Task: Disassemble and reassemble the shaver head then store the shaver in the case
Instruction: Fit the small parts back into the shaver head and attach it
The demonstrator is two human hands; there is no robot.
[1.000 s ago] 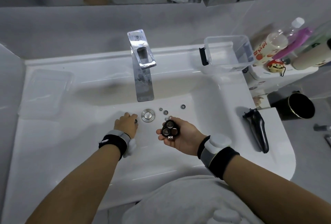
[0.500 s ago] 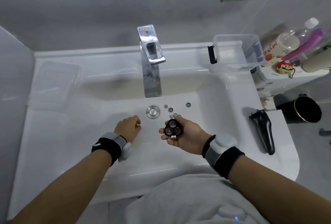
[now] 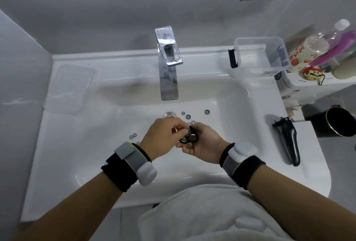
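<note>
- Midway through reassembly, by the look of it: shaver head off the shaver body, several small cutter parts loose in the sink.
- Loose parts still out: a cluster near the drain at, a lone ring further right, two toothed cutters left of the hands.
- Shaver head cradled in the right hand, fingers curled round its rim, open side up; three round seats visible, though how many are filled cannot be told.
- Left hand arched over the head from the left, fingers pinched together right at the upper seat, apparently holding a small part; the part itself too small to make out.
- Both wrists over the basin, forearms converging, hands touching at the head.
- Shaver body lying flat on the right rim of the sink, well apart from the hands.
- Clear case open on the back right ledge, with what looks like its lid on the left ledge.
- Left to do, likely: seat the remaining cutters, close the head, refit to the body, store in the case.
</note>
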